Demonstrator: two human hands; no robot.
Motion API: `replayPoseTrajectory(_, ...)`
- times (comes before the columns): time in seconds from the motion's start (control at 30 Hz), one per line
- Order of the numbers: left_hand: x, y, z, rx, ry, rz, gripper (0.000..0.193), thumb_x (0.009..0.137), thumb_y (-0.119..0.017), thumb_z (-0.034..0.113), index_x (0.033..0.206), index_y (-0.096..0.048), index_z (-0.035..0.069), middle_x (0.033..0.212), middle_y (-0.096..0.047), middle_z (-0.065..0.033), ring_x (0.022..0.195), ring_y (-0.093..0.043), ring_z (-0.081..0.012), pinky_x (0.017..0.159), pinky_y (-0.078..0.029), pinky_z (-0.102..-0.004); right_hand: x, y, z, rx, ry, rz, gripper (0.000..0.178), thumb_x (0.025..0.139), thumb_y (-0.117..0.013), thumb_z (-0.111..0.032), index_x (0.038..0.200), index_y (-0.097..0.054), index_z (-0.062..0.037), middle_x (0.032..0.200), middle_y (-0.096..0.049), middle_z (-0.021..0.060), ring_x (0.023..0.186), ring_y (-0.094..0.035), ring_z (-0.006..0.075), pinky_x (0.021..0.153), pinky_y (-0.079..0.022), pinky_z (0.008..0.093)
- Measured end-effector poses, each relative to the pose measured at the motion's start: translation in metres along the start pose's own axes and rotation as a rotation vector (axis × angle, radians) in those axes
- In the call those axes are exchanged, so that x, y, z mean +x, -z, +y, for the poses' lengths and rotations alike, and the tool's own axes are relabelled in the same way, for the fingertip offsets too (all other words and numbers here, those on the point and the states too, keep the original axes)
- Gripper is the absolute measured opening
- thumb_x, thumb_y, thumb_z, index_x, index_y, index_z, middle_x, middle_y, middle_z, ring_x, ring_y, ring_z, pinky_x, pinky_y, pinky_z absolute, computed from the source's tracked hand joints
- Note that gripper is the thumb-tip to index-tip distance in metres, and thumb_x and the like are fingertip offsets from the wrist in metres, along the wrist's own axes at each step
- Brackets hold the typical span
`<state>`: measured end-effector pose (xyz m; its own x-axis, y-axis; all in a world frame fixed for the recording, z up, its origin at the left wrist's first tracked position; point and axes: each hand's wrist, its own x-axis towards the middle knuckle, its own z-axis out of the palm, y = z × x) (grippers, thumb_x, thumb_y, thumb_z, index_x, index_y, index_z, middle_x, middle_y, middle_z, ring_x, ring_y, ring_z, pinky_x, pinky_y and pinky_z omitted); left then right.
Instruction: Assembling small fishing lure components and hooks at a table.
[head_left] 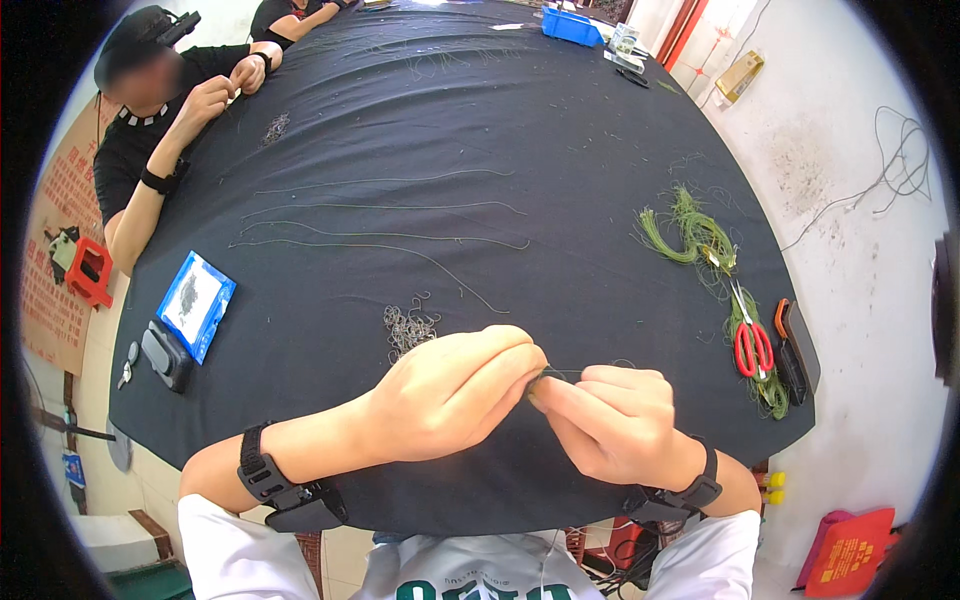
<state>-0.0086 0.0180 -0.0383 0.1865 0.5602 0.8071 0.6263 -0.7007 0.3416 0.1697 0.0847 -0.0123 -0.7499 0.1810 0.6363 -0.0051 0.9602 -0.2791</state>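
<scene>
My left hand [455, 390] and my right hand [620, 418] meet fingertip to fingertip over the near edge of the table. Both are closed in a pinch on a thin green fishing line [567, 371], a short stretch of which shows between them. Whether a hook is also between the fingertips is hidden. Just beyond my left hand lies a small heap of metal fishing hooks [405, 330]. Farther out, several cut lengths of line [400, 236] are laid roughly side by side across the black cloth [590, 290].
At right lie a green line bundle [688, 232], red-handled scissors [753, 345] on another bundle, and a black-and-orange tool [790, 350]. A blue packet [205, 320] and dark case [165, 355] sit left. A co-worker [150, 130] works at far left; a blue tray [572, 27] stands at the back.
</scene>
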Motion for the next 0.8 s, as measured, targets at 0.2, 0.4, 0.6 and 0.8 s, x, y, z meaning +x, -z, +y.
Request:
replayPoseTrajectory(0.2,-0.001,0.002,0.002,0.004,-0.062,-0.010,0.025,0.070,-0.066,-0.005,0.094,-0.059,-0.006,0.089,-0.062,-0.0149,0.071,-0.063,-0.0258,0.060,-0.053,-0.0317,0.010,0.016,0.004,-0.111,0.020,0.095,0.023,0.066,-0.068,0.007,0.088,-0.065,0.0028,0.057,-0.052,0.0056,0.043,-0.047,0.0160,0.039,-0.036,0.0279)
replayPoseTrajectory(0.4,0.007,0.005,0.008,-0.138,0.070,-0.009,0.017,0.072,-0.069,-0.006,0.087,-0.063,-0.004,0.082,-0.064,-0.0153,0.069,-0.065,-0.0250,0.058,-0.053,-0.0307,0.004,0.011,0.016,0.050,-0.113,0.118,0.019,0.070,-0.068,0.006,0.088,-0.066,-0.0013,0.060,-0.057,0.0071,0.044,-0.050,0.0169,0.042,-0.038,0.0269)
replayPoseTrajectory(0.6,0.010,0.007,0.009,-0.205,0.128,-0.026,0.016,0.073,-0.069,-0.006,0.088,-0.063,-0.005,0.083,-0.064,-0.0158,0.070,-0.065,-0.0244,0.060,-0.052,-0.0295,0.002,0.007,0.019,0.113,-0.142,0.135,0.017,0.072,-0.067,0.005,0.088,-0.066,-0.0009,0.062,-0.060,0.0088,0.047,-0.055,0.0180,0.044,-0.041,0.0267)
replayPoseTrajectory(0.8,0.009,0.005,0.009,-0.210,0.160,-0.024,0.017,0.073,-0.068,-0.007,0.089,-0.063,-0.005,0.085,-0.064,-0.0155,0.071,-0.065,-0.0238,0.059,-0.052,-0.0287,0.002,0.007,0.019,0.135,-0.182,0.130,0.016,0.074,-0.066,0.005,0.089,-0.066,-0.0003,0.066,-0.063,0.0104,0.051,-0.059,0.0182,0.046,-0.044,0.0255)
